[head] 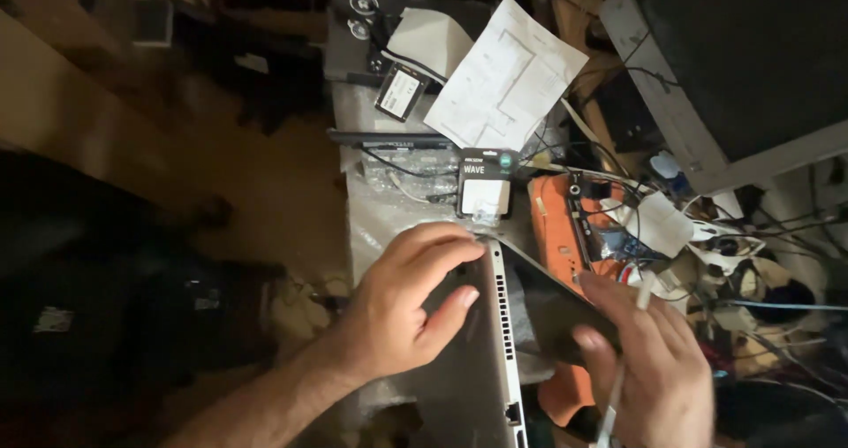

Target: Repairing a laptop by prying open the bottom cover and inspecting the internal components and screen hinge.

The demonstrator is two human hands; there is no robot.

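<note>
A grey laptop (484, 360) stands on its edge in the lower middle, vent slots facing up. My left hand (408, 299) grips its far corner, fingers curled over the top edge and thumb on the flat side. The dark lid or screen panel (552, 311) tilts away to the right. My right hand (652, 373) holds that dark panel from the right, with a thin white stick-like tool (629, 351) lying across the fingers.
An orange case (552, 227) lies under the panel. A small black-and-white box (484, 187), a printed paper sheet (508, 72), a small drive (400, 90) and tangled cables (751, 254) crowd the bench. A monitor (733, 77) stands at top right. Floor lies to the left.
</note>
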